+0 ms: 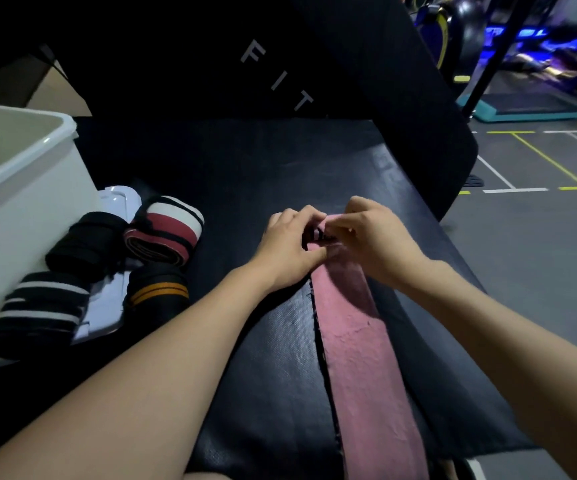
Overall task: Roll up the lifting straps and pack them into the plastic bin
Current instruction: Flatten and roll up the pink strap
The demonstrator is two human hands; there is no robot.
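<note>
In the head view, a long flat pink fabric lifting strap (359, 344) lies stretched along the black padded table (245, 174), running from the near edge away toward the two hands, which meet at its far end. The left hand (289, 245) and the right hand (373, 237) both pinch that far end, fingers curled in narrow around the first tight turns of the strap, where a small dark stitched or hooked part shows between them. Left of the pink strap, well apart from it, a white plastic bin (20, 188) stands open on what looks like its flat white lid (107, 299); whether anything is inside cannot be seen. Between the bin and the pink strap sit several straps already rolled: a black roll (86, 244), a red, white and black striped roll (167, 237), a black roll with orange stripes (157, 294) and a black roll with white stripes (34, 313). The rolling of the pink strap looks barely started; next it needs even turns drawn toward the near edge, edges kept aligned.
</note>
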